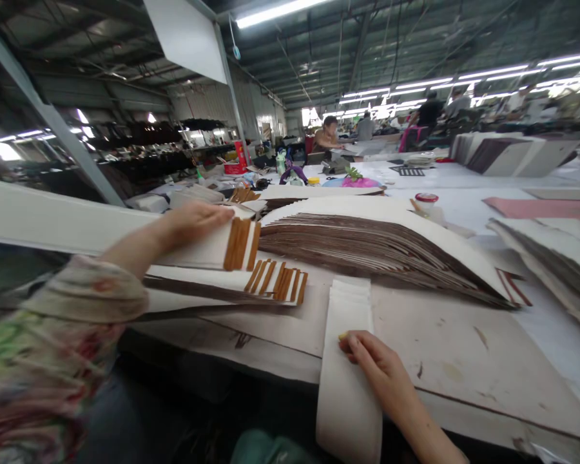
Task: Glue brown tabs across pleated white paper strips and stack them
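My left hand [193, 222] reaches out over the bench and grips a white card piece with brown stripes at its end [236, 243], lifted a little above a similar striped piece [275, 281] lying on a stack. My right hand [374, 367] rests with its fingertips on a pile of long white strips [348, 361] that hangs over the bench's near edge; its fingers are curled on the top strip.
A big fanned stack of brown-and-white sheets [381, 248] lies just beyond the strips. More stacks [560, 258] sit at the right. A small red-lidded jar [426, 201] stands behind. Other people work at far tables [328, 135].
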### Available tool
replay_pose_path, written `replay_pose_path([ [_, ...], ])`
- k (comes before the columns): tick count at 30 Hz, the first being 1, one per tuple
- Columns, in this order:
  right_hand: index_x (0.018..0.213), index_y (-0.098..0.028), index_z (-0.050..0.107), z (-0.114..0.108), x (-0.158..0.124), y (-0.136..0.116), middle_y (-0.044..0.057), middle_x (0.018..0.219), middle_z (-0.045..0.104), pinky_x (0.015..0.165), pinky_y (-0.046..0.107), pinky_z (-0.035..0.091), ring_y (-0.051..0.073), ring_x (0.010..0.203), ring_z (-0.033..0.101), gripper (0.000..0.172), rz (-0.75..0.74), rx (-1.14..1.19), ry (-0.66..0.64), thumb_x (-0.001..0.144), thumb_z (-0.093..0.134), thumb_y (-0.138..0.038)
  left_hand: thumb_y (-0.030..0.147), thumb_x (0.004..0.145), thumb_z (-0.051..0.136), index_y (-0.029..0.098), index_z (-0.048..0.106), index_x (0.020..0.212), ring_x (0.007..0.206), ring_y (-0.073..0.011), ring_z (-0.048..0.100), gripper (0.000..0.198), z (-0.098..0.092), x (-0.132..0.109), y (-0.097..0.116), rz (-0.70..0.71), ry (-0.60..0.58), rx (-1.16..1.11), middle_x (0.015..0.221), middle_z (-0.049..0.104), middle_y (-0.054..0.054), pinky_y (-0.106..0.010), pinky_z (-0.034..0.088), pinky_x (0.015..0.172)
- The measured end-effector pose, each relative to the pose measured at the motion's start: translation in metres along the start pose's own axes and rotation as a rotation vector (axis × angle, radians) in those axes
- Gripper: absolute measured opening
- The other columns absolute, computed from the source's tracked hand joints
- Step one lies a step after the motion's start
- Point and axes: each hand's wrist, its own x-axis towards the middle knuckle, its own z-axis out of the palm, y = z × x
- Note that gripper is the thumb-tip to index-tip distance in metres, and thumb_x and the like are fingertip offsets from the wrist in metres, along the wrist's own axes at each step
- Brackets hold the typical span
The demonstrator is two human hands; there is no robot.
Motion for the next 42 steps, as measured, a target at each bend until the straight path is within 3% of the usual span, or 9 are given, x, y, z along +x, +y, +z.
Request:
replay_pose_path([
  [2,0.085,-0.018,0.059,0.000,0.000,-0.003,0.006,0.086,0.061,0.072,0.027,0.046,0.016,0.081,0.057,0.032,-0.036,-0.043,0.009,0.085,0.039,-0.043,0.038,0.083,0.030,0.002,0.060,0.075,0.080,-0.0102,0.056,0.047,0.042,0.000,-0.014,0.086,-0.165,0.030,0.067,0.055,0.010,-0.025,0.043,0.079],
  [5,0.079,-0.019,0.057,0.001,0.001,-0.006,0.004,0.079,0.059,0.070,0.025,0.045,0.014,0.075,0.056,0.027,-0.101,-0.121,0.034,0.086,0.040,-0.038,0.038,0.079,0.044,0.012,0.064,0.078,0.084,-0.0132,0.055,0.033,0.095,-0.003,-0.042,0.166,-0.222,0.047,0.083,0.062,0.001,-0.025,0.041,0.085],
  [10,0.082,-0.019,0.057,0.004,-0.001,-0.007,0.005,0.086,0.060,0.076,0.025,0.045,0.015,0.083,0.056,0.020,-0.186,-0.204,0.057,0.086,0.041,-0.032,0.038,0.081,0.043,0.016,0.062,0.098,0.098,-0.0215,0.049,0.035,0.103,-0.004,-0.069,0.264,-0.143,0.145,0.103,0.058,-0.008,-0.034,0.034,0.092],
  [15,0.087,-0.020,0.055,0.006,-0.006,-0.010,0.006,0.090,0.059,0.077,0.026,0.046,0.015,0.087,0.056,0.016,-0.296,-0.310,0.039,0.086,0.040,-0.025,0.031,0.086,0.039,0.017,0.057,0.106,0.105,-0.0214,0.045,0.030,0.108,-0.029,-0.004,0.397,0.017,0.149,0.109,0.054,-0.008,-0.035,0.030,0.097],
  [19,0.090,-0.020,0.055,0.007,-0.008,-0.016,0.006,0.090,0.058,0.074,0.027,0.046,0.015,0.085,0.055,0.017,-0.348,-0.385,0.012,0.087,0.038,-0.020,0.026,0.086,0.042,0.018,0.053,0.107,0.103,-0.0185,0.047,0.025,0.157,-0.067,0.069,0.536,-0.209,-0.096,0.105,0.055,-0.006,-0.029,0.034,0.093],
  [22,0.089,-0.020,0.056,0.006,-0.016,-0.019,0.006,0.091,0.057,0.075,0.028,0.046,0.015,0.084,0.055,0.018,-0.349,-0.431,-0.025,0.087,0.038,-0.018,0.025,0.083,0.049,0.017,0.054,0.099,0.097,-0.0183,0.049,0.019,0.201,-0.088,0.096,0.468,-0.261,-0.223,0.098,0.055,-0.006,-0.029,0.038,0.087],
  [27,0.092,-0.021,0.056,-0.010,-0.032,-0.020,0.005,0.092,0.057,0.078,0.027,0.046,0.015,0.087,0.054,0.018,-0.323,-0.438,-0.085,0.087,0.038,-0.018,0.032,0.079,0.056,0.018,0.053,0.089,0.090,-0.0183,0.049,0.018,0.236,-0.106,0.106,0.379,-0.309,-0.331,0.090,0.053,-0.004,-0.030,0.041,0.079],
  [34,0.113,-0.018,0.052,-0.051,-0.008,0.011,0.011,0.105,0.055,0.085,0.043,0.041,0.025,0.098,0.050,0.036,-0.208,-0.817,0.300,0.083,0.047,-0.037,0.029,0.068,0.067,0.021,0.048,0.110,0.104,-0.0229,0.044,0.047,0.225,-0.095,0.117,0.412,-0.336,-0.248,0.109,0.047,-0.006,-0.036,0.037,0.090],
  [42,0.108,-0.019,0.057,-0.054,-0.001,0.020,0.010,0.100,0.058,0.082,0.042,0.041,0.026,0.092,0.052,0.035,-0.142,-0.839,0.289,0.081,0.048,-0.040,0.037,0.068,0.065,0.018,0.045,0.115,0.109,-0.0252,0.043,0.054,0.244,-0.083,0.112,0.375,-0.358,-0.271,0.114,0.050,-0.009,-0.041,0.035,0.094],
])
